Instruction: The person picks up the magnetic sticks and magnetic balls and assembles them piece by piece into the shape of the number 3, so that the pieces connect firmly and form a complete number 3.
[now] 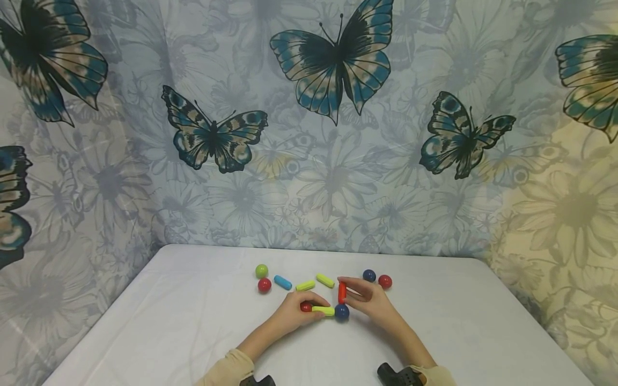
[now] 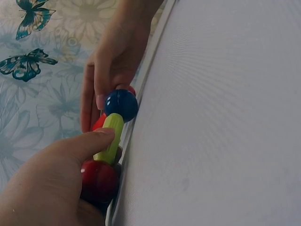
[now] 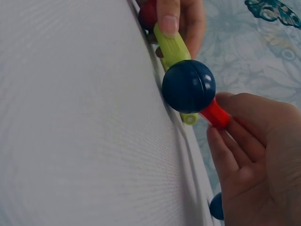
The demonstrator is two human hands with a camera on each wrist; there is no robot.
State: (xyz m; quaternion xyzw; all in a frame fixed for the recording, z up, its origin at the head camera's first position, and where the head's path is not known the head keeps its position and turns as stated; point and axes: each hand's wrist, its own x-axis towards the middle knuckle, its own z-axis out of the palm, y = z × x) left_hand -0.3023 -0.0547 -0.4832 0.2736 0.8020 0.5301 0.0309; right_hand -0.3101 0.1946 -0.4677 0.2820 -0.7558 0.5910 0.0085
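My left hand (image 1: 292, 312) grips a yellow-green rod (image 2: 109, 136), its thumb lying along the side. At the rod's near end, a red ball (image 2: 99, 181) sits against the palm; a dark blue rounded edge shows beside it in both wrist views. The rod's other end meets a blue ball (image 3: 189, 86). Between thumb and fingertips, my right hand (image 1: 375, 303) pinches a red rod (image 1: 341, 293), whose end is against that same blue ball. In the head view the two rods form a corner at the ball.
Behind the hands on the white table (image 1: 193, 321) lie a blue rod (image 1: 282, 282) and two yellow-green rods (image 1: 305, 286). A green ball (image 1: 262, 271) and a red ball (image 1: 264, 285) rest at left, another blue ball (image 1: 369, 275) and red ball (image 1: 385, 281) at right.
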